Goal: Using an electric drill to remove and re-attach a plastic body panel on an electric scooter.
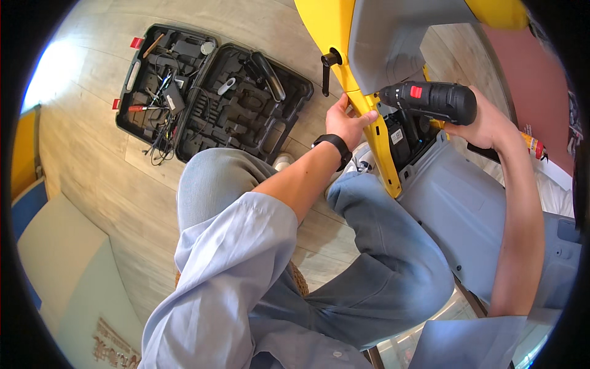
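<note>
My right hand (485, 123) is closed round the handle of a black cordless drill (433, 101) with a red patch on its body. The handle is mostly hidden under the drill's body. The drill's front end points left, at the edge of a yellow panel (384, 147); whether its tip touches a screw is too small to tell. My left hand (350, 123) grips this panel's edge, thumb on top and fingers round its far side. Beside the panel, an opening shows black parts (402, 138) and wiring. A black crank-like lever (329, 67) sticks out farther up the panel.
An open black tool case (246, 111) with tools and cables lies on the wood-look floor (123, 209), left of my hands. Grey body panels (467, 209) extend to the lower right. A red and yellow canister (533, 146) lies beyond my right wrist.
</note>
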`<state>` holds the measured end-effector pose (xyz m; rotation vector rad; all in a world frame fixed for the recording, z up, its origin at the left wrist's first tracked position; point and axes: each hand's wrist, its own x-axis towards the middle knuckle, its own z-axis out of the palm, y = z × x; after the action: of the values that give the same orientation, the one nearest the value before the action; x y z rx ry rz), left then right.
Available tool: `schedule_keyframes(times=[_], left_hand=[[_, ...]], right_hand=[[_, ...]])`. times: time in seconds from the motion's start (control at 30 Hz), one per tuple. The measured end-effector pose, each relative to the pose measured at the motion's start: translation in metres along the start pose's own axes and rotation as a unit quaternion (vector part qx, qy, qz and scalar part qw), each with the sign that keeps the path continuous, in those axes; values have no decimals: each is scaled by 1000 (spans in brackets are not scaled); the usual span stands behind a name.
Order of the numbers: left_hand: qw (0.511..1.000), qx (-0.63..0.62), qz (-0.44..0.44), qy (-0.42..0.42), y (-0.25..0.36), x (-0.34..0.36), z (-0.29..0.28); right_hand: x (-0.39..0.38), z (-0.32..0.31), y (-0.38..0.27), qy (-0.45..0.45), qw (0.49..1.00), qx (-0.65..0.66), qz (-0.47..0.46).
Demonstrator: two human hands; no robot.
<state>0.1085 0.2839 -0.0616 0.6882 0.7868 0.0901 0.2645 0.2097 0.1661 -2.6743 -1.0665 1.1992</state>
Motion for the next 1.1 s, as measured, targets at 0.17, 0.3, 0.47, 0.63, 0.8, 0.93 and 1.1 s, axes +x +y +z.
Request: schedule_keyframes(times=[0.17, 0.3, 0.47, 0.63, 0.8, 0.93, 1.1], left_hand=[[1000, -9, 5, -18, -3, 3, 2], [1000, -6, 14, -27, -4, 3, 7], [981, 172, -85, 8, 18, 7, 11], [971, 209, -100, 59, 11, 7, 21], [986, 132, -104, 24, 13, 3, 19], [984, 148, -99, -28, 4, -5, 9], [957, 234, -169, -37, -18, -38, 45]], right_hand=[[-6, -5, 5, 5, 998, 64, 13], [-46, -13, -2, 78, 982, 135, 110], [-100, 22, -27, 153, 840, 489, 178], [-166, 74, -44, 118, 596, 779, 155], [-181, 106, -42, 114, 571, 800, 145], [-175, 105, -39, 195, 574, 784, 134], [-177, 102, -33, 235, 552, 789, 131]])
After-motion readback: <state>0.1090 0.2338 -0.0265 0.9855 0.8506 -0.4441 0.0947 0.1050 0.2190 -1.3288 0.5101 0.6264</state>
